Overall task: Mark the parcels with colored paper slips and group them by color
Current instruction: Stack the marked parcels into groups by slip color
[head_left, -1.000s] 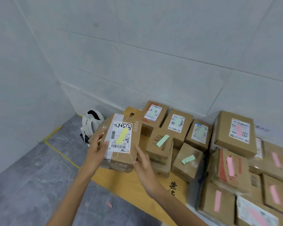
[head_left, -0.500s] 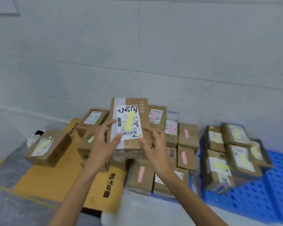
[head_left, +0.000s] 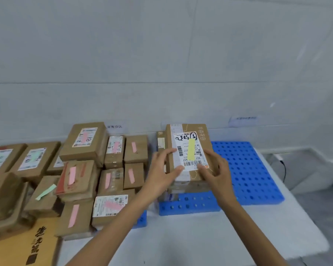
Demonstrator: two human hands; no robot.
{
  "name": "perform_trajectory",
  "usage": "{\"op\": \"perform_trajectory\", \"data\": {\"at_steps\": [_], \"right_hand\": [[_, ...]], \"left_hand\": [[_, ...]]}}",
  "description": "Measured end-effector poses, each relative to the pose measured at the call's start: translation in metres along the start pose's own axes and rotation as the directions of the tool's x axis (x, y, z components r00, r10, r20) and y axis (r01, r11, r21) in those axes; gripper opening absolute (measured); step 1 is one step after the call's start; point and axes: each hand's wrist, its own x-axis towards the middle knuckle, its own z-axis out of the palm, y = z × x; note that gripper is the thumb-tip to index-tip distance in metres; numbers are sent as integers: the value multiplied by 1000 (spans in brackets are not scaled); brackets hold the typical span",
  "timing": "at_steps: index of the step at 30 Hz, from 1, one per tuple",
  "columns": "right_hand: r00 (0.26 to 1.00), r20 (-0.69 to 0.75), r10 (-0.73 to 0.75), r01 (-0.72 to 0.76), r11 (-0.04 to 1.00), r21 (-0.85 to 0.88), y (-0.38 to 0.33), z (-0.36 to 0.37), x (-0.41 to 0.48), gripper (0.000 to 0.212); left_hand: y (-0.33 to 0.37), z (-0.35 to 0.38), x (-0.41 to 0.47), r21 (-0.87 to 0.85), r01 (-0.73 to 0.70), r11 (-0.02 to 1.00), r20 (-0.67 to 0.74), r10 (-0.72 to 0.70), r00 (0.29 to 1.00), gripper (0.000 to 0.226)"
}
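Matt cardboard parcel (head_left: 188, 150), paper label, perforated blue plastic pallet (head_left: 246, 169).

Reaches both bare forearms forward from the lower edge of view, converging toward centre-right. Grips the parcel (head_left: 189, 143) between both hands. Sets the left hand (head_left: 161, 170) against the parcel's left side, forefinger stretched along the upper face, thumb laid across the near left corner. Wraps the right hand (head_left: 216, 169) round the right side, thumb pressed on the face near its lower edge, fingers curled over the edge. Holds both wrists roughly straight, palms turned inward.
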Motion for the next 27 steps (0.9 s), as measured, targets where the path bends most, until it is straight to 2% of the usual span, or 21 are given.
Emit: {"op": "perform_trajectory", "data": {"at_steps": [7,12,18,22,27], "right_hand": [[967,-163,196,-197,980,15,48,-80,-4,38],[951,-126,282,-287,958,-18,85,-119,2,33],[925,62,374,-374,927,-24,140,-140,25,33],[855,284,433,-438,898,-49,174,-146,48,43],[776,516,362,-366,925,-99,207,-144,66,62]], "left_hand": [[2,92,25,16,11,1000,297,-15,955,48],[-12,139,29,15,73,997,402,-73,913,52],[-46,188,26,72,219,973,382,-229,895,57],[-69,216,31,91,343,935,274,-354,894,54],[-93,241,31,111,383,917,107,-394,913,43]]}}
